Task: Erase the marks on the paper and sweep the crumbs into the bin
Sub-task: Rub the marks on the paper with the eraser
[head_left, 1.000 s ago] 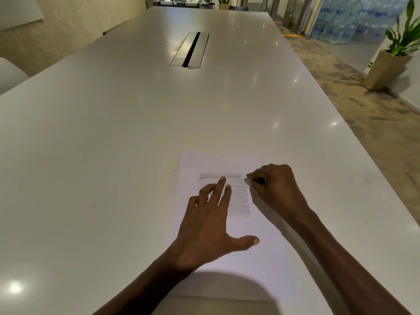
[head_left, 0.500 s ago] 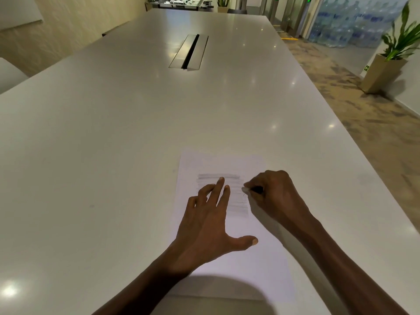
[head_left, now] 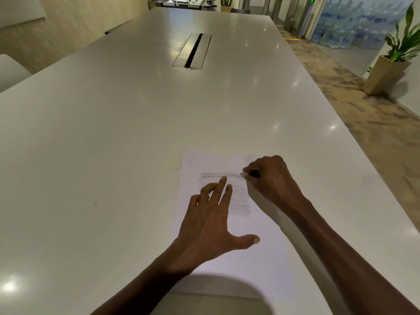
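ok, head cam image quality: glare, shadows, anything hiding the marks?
Head view: ceiling-light glare dots the glossy table; a rounded shadow covers the paper at its near edge; the left hand hides part of the pencil marks; wide-angle bowing at the edges; the right hand looks sharp.

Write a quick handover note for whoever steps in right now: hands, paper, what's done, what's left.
Left hand: flat, fingers spread, pinning the paper.
Right hand: pinching the eraser at the right end of the top pencil line.
Paper lies on the table near its front edge.
Done: little; the grey pencil marks still show.
Left: finish erasing, sweep crumbs. No bin in view.
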### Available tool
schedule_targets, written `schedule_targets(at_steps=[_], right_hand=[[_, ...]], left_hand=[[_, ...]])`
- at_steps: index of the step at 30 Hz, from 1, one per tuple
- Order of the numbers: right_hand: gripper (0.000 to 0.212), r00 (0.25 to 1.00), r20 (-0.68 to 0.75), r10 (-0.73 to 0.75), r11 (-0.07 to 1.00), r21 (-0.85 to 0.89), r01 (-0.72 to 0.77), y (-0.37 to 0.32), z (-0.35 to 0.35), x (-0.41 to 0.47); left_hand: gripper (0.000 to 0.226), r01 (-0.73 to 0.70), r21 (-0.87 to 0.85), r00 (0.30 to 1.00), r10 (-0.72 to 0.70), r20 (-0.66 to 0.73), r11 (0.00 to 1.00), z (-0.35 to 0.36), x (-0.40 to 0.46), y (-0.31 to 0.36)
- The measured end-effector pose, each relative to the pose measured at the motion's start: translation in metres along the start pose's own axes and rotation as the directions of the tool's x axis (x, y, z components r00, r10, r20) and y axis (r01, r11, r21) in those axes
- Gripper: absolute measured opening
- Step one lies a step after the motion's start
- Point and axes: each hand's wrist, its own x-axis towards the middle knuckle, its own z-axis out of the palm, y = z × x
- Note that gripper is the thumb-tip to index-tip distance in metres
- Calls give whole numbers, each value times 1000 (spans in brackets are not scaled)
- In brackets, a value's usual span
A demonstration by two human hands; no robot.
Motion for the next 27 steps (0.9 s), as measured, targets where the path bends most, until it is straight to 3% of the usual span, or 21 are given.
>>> schedule_targets(at_steps=[3,12,20,27], right_hand=[[19,999,34,9,1000,-6,-9,-15,-2,-26],[6,999,-37,26,999,23,-25,-9,-7,-30],[11,991,126,-33,989,145,15,19,-25,-3],[13,991,130,-14,992,125,-2,20,-19,4]], left_hand=[[123,-8,-23,1000,8,-7,1000,1,0,-1],[123,-2,-3,1000,2,3,1000,1,0,-1],[125,14,-10,1000,-14,7,1000,0,0,0],[118,29,-4,999,-29,17,1000,-3,2,2]])
